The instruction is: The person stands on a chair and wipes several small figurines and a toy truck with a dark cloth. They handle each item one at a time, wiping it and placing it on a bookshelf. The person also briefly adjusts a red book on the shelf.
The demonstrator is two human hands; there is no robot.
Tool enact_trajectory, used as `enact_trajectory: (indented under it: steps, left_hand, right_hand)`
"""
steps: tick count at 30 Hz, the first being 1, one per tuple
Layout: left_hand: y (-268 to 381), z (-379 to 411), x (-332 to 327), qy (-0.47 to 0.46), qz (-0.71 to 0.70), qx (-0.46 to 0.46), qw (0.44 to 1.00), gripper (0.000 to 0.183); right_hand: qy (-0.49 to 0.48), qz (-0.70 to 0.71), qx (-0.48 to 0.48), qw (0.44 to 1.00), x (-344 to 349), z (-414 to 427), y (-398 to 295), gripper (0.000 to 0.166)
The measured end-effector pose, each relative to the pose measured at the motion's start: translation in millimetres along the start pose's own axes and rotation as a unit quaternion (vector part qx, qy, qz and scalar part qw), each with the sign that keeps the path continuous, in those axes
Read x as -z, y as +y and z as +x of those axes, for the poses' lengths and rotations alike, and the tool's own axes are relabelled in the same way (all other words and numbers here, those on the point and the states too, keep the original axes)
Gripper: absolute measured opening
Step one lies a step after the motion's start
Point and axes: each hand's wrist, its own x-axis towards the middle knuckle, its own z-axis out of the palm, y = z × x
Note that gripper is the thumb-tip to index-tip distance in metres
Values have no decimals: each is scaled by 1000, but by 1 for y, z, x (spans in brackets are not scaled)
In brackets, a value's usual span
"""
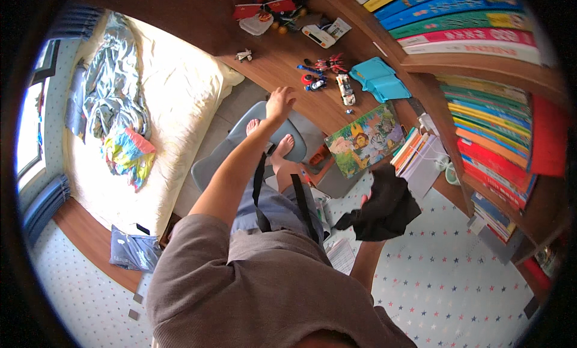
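My left hand [280,105] reaches out above the chair seat near the desk edge, fingers loosely curved and holding nothing. On the right side, a crumpled black cloth [387,208] is in my right hand [365,199], which the cloth mostly covers. Both bare feet [285,146] stand on the seat of a grey-blue chair [295,122]. Beyond my left hand lies the wooden desk [270,73], with a red and blue toy [311,81], a white toy car [345,90] and a red toy figure [331,63]. Nearest the black cloth is a picture mat with cartoon animals [367,138].
A turquoise folder-like item [381,79] lies against the shelf side. Bookshelves packed with books [491,118] rise at the right. Upright books [410,149] stand at the desk's end. A bed [167,77] with rumpled bedding [115,86] is at the left, beside a window [31,122].
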Motion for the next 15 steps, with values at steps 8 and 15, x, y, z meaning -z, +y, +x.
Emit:
enact_trajectory:
  steps: [8,15]
  left_hand:
    - [-28,111,-113,-20,162,-21,986,51]
    - [-60,139,-131,-1,129,-76,989,31]
  right_hand:
    - [13,33,-95,995,-92,-74,60,58]
    - [-33,181,-225,957,-113,-64,63,61]
